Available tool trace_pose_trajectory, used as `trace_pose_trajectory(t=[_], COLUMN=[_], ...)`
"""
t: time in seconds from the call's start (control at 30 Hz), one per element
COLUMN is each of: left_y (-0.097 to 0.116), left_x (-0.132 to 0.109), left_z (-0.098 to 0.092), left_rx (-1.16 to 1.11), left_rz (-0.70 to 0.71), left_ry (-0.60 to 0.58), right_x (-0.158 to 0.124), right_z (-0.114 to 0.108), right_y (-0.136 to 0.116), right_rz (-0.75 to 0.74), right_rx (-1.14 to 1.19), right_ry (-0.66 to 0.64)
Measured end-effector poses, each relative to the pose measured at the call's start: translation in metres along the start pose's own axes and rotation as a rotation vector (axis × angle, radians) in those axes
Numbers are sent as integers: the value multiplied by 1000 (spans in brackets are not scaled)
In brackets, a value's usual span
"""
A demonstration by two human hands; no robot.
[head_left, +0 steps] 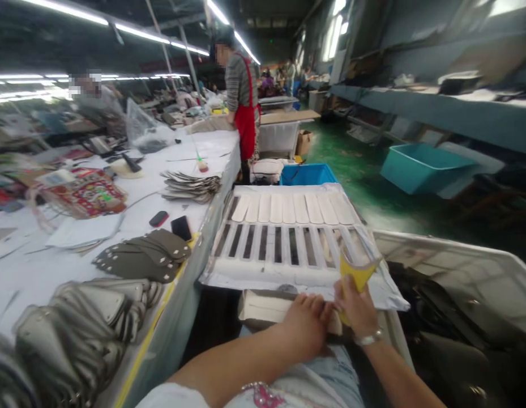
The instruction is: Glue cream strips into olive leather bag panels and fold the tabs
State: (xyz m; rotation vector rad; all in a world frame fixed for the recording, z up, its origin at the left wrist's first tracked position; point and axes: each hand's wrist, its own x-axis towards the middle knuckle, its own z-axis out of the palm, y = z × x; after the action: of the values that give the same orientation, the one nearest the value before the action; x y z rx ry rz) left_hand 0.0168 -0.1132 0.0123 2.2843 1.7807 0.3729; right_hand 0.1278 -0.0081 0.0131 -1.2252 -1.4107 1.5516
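On my lap lies a long piece with a cream face and dark edges [265,306]. My left hand [307,323] rests over its right part, fingers bent down onto it; whether they pinch anything is hidden. My right hand [356,306] grips a curved yellow piece [358,273] that stands up above the fingers, beside the right end of the long piece. Just beyond both hands is a white slatted rack [232,272], with a row of cream strips [288,208] lying side by side along its far part.
Grey pieces in stacks [76,334], a phone [182,228] and a small dark block [158,219] lie on the left table [144,198]. A white bin [458,243] holds dark pieces at right. A person in a red apron [247,124] stands beyond, near a blue bin [307,174].
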Motion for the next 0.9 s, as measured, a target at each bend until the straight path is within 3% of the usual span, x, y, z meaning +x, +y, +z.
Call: trace_pose_trajectory(t=[0.1, 0.17, 0.2, 0.27, 0.33, 0.43, 0.53, 0.63, 0.73, 0.9], left_y=[-31, -60, -73, -95, -104, -98, -90, -90, -96, -97], left_x=[-55, -93, -108, -124, -122, -107, -98, -97, -95, -96], left_z=[-15, -17, -14, -1, 15, 32, 34, 30, 29, 37], left_rx=[-221, -453, -647, -1094, -1435, -1555, -1518, -1586, -1728, -1754], left_rz=[-183, -493, -637, -790, -806, -791, -856, -911, -957, -1197], left_ry=[305, 606, 719, 837, 834, 798, 843, 893, 915, 912], right_x=[8, 14, 18, 28, 41, 59, 66, 63, 59, 63], right_z=[-6, -5, -2, 11, 29, 61, 98, 138, 175, 214], right_y=[-20, -35, -42, -51, -54, -50, -39, -26, -19, -20], right_rz=[0, -20, -45, -105, -135, -167, -302, -588, -887, -1180], right_rx=[-264, -463, -546, -690, -847, -1137, -1415, -1594, -1560, -1369], right_ry=[-189, -411, -554, -843, -1053, -1164, -1098, -1018, -1099, -1357])
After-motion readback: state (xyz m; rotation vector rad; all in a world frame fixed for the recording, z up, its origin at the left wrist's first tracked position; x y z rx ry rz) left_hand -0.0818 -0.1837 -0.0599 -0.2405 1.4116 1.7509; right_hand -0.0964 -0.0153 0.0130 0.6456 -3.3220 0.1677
